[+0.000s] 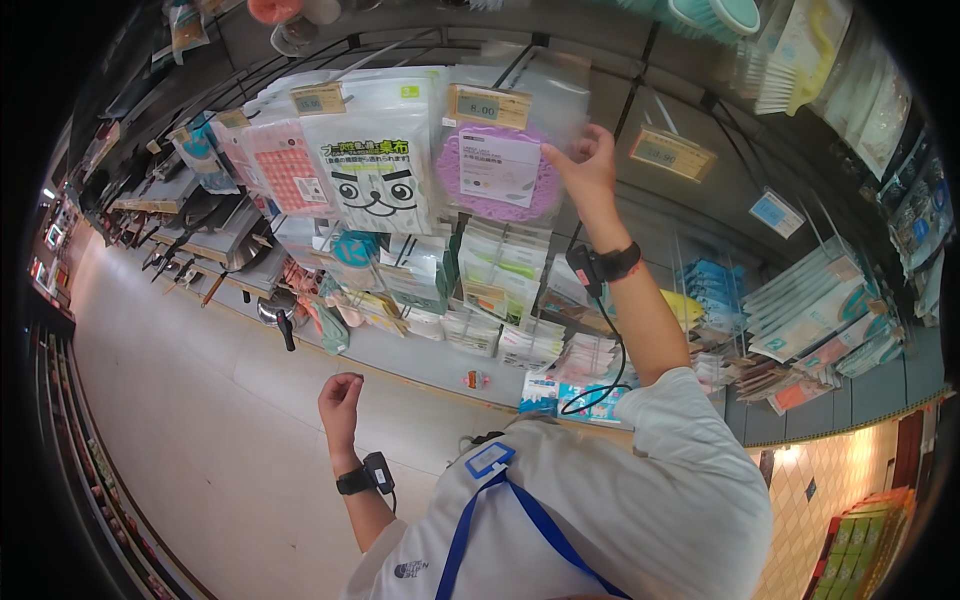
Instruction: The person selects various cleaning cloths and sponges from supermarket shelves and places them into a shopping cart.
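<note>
My right hand (592, 176) is raised to a hanging display and grips the right edge of a clear plastic pack. Its thumb lies on the front and its fingers curl around the side. Inside the pack is a purple openwork insulation pad (460, 176) with a white printed label (499, 171). A price tag holder (489, 107) hangs in front of the pack's top. To its left hangs a white tablecloth pack (379, 161) with a cartoon face. Low over the floor, my left hand (341, 409) has its fingers curled against the thumb, with nothing visible in it.
Below hang more packs (499, 274) above a grey bottom shelf (431, 360). Pans (244, 251) sit on shelves farther left. Stacked bags (814, 307) and a yellow-handled brush (799, 64) hang at right. A black cable (621, 337) loops from my right wristband.
</note>
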